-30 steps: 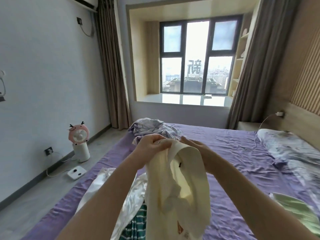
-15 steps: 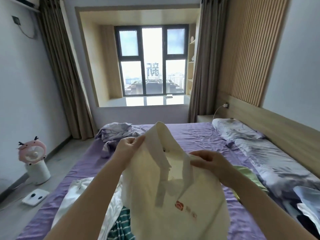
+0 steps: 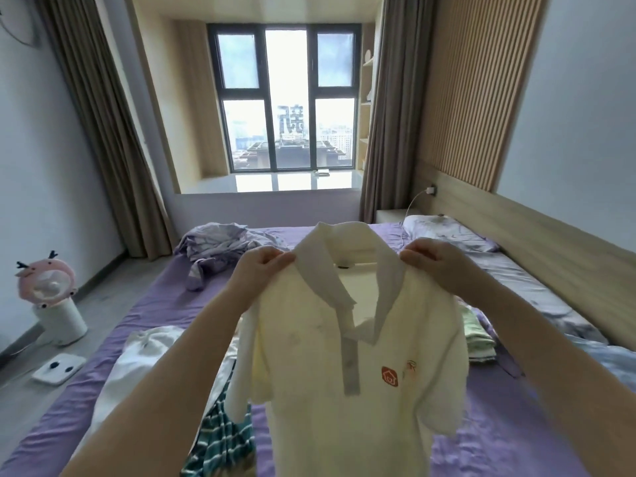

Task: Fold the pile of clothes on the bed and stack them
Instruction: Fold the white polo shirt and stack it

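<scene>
Hands hold a cream polo shirt (image 3: 354, 356) up over the purple bed (image 3: 499, 428), left hand (image 3: 265, 270) and right hand (image 3: 430, 263) each pinching a shoulder beside the collar.

Open purple sheet on the bed (image 3: 499, 438) lies to the right of the hanging polo shirt (image 3: 347, 359) — bare from the near edge up to the folded green stack (image 3: 476, 333). Left of the shirt the sheet is taken up by a white garment (image 3: 144, 359) and a striped one (image 3: 220, 442), touching each other. Mid-bed strip beyond the shirt is bare — bounded far left by a crumpled lilac heap (image 3: 220, 249), far right by pillows (image 3: 451, 234).
</scene>
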Demonstrator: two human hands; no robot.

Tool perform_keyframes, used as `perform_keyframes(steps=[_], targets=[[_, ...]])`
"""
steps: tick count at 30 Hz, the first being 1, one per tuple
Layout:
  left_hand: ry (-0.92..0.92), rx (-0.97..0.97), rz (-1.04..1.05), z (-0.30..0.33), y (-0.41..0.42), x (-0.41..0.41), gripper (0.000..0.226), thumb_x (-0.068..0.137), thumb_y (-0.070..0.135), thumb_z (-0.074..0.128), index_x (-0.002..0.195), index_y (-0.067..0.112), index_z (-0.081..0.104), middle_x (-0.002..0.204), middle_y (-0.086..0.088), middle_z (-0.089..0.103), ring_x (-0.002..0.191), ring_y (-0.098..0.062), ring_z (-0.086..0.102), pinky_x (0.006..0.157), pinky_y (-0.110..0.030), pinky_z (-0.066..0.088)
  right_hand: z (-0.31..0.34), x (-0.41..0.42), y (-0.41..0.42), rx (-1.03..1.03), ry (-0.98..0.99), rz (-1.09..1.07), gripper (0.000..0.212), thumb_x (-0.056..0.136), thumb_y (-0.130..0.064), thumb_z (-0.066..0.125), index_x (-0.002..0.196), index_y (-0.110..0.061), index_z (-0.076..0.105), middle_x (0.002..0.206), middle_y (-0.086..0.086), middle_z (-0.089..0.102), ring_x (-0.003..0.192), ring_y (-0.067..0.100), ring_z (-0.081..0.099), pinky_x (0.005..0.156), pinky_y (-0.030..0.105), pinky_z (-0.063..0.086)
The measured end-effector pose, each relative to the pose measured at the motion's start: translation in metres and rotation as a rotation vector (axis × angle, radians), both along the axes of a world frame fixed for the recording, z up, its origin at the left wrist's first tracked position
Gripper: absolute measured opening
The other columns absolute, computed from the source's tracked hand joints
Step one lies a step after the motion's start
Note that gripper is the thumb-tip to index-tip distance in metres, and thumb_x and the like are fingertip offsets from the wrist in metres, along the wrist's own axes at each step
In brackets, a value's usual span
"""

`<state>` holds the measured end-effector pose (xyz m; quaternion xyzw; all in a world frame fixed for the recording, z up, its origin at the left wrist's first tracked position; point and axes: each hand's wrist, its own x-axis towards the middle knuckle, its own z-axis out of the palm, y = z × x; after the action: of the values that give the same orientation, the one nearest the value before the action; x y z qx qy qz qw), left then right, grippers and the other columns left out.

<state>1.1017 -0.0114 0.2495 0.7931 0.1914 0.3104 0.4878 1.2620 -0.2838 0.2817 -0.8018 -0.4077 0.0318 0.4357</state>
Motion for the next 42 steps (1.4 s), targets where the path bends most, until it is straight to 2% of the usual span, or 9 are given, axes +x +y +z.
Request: perform_keyframes(steps=[3,8,15,19,23,27,30,37,42], targets=[[0.035,0.036,-0.016,-0.002,-0.02,0.018,0.033,0.089,0.029,0.066,0.063,0.012,0.055,0.053,0.01,0.039,0.049,-0.004,0.033,0.046,-0.017,0.028,0.0,0.021,-0.017,0.053,-0.015,-0.016,0.019,0.095,-0.024,0.056,0.086,-0.01,0.066,0.079,0.002,0.06,0.071,0.01,0.051,0.064,0.023,0.038],[0.051,0.069,0.036,-0.017,-0.057,0.045,0.041,0.092,0.024,0.062,0.058,0.013,0.042,0.053,0.005,0.029,0.046,-0.005,0.025,0.043,-0.02,0.022,-0.019,0.056,-0.043,-0.031,-0.135,-0.019,0.018,0.097,-0.023,0.052,0.089,-0.01,0.062,0.072,-0.006,0.055,0.066,0.003,0.049,0.058,0.006,0.035],[0.111,-0.028,0.127,-0.056,-0.102,0.056,0.023,0.092,0.018,0.062,0.086,-0.003,0.07,0.07,-0.007,0.056,0.054,-0.001,0.044,0.05,-0.015,0.036,-0.067,0.094,-0.068,-0.21,-0.046,0.146,0.018,0.099,-0.024,0.047,0.086,-0.014,0.054,0.076,-0.007,0.05,0.07,0.006,0.046,0.062,0.021,0.034],[0.217,-0.15,0.073,-0.058,-0.1,0.061,0.031,0.095,0.02,0.057,0.091,-0.011,0.064,0.076,-0.012,0.052,0.069,-0.018,0.044,0.058,-0.029,0.037,-0.074,0.114,-0.066,-0.184,0.116,0.248,0.023,0.099,-0.022,0.049,0.078,-0.018,0.056,0.076,-0.003,0.051,0.067,0.008,0.046,0.063,0.022,0.036],[0.354,-0.161,0.08,-0.062,-0.079,0.084,0.027,0.095,0.026,0.058,0.089,0.001,0.065,0.074,-0.009,0.057,0.07,-0.018,0.05,0.062,-0.029,0.041,-0.087,0.141,-0.042,-0.128,0.411,0.236,0.036,0.095,-0.029,0.055,0.093,0.006,0.062,0.078,0.013,0.055,0.07,0.021,0.05,0.066,0.034,0.041],[0.582,-0.057,0.117,-0.121,-0.06,0.117,0.021,0.094,0.028,0.06,0.084,0.01,0.064,0.067,0.001,0.056,0.066,-0.01,0.054,0.058,-0.022,0.039,-0.137,0.163,-0.016,-0.332,0.642,0.268,0.039,0.085,-0.047,0.063,0.099,-0.011,0.073,0.093,0.012,0.074,0.085,0.029,0.07,0.074,0.039,0.057],[0.732,-0.088,0.059,-0.189,-0.044,0.137,0.026,0.095,0.031,0.058,0.087,0.007,0.066,0.078,-0.006,0.058,0.076,-0.015,0.051,0.059,-0.027,0.033,-0.196,0.17,0.007,-0.537,0.698,0.273,0.024,0.077,-0.031,0.077,0.093,-0.013,0.074,0.087,0.006,0.074,0.078,0.016,0.071,0.064,0.025,0.055],[0.915,-0.171,0.056,-0.3,0.015,0.168,0.03,0.087,0.036,0.064,0.067,0.015,0.059,0.066,0.0,0.052,0.065,-0.013,0.047,0.055,-0.026,0.031,-0.315,0.186,0.067,-0.718,0.53,-0.049,0.022,0.087,-0.037,0.066,0.081,-0.016,0.068,0.078,-0.004,0.063,0.074,0.011,0.057,0.058,0.024,0.038],[0.995,-0.113,0.045,-0.355,0.053,0.204,0.009,0.087,0.019,0.058,0.09,0.018,0.067,0.087,0.003,0.064,0.082,-0.014,0.056,0.066,-0.025,0.039,-0.379,0.206,0.105,-0.755,0.438,-0.182,0.015,0.094,-0.029,0.054,0.084,-0.018,0.058,0.086,0.0,0.058,0.095,0.024,0.058,0.067,0.032,0.035]])
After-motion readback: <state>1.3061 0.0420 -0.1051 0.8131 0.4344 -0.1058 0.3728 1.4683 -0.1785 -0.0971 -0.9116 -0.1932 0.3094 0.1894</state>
